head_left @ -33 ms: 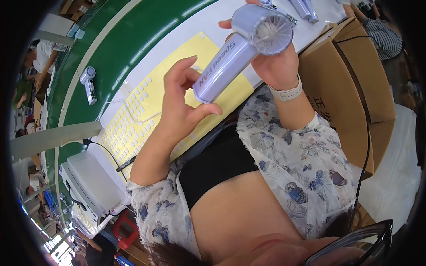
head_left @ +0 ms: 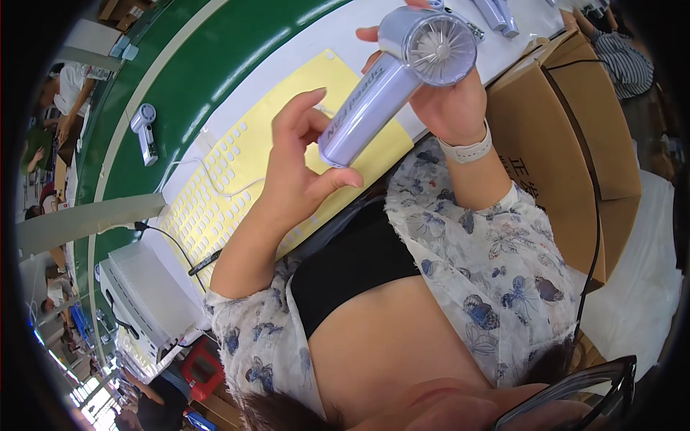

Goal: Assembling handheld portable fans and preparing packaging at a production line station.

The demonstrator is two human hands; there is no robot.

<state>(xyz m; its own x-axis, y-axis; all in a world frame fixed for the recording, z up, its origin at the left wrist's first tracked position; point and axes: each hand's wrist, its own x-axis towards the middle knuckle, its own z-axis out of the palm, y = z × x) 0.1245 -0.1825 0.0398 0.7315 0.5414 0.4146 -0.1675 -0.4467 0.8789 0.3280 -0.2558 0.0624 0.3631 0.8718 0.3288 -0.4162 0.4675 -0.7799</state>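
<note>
A pale lilac handheld fan (head_left: 374, 100) is held up over the table, tilted, with its round bladed head (head_left: 440, 50) at the upper right. My right hand (head_left: 451, 108) grips it from behind the head, and most of those fingers are hidden. Around the lower end of the handle, my left hand (head_left: 302, 154) has its thumb and fingers spread apart; whether they touch the handle I cannot tell. Beneath both hands lies a yellow sheet (head_left: 287, 93) with rows of small white oval stickers (head_left: 208, 194).
Another fan (head_left: 146, 134) lies on the green surface (head_left: 190, 86) at left. More lilac fans (head_left: 496, 14) rest at the upper right. An open cardboard box (head_left: 560, 144) stands to my right. A thin white cable (head_left: 215, 185) crosses the sheet, near a black pen (head_left: 205, 263).
The fan blades, smeared before, now show separately. My left hand and the fan's lower end have shifted slightly right.
</note>
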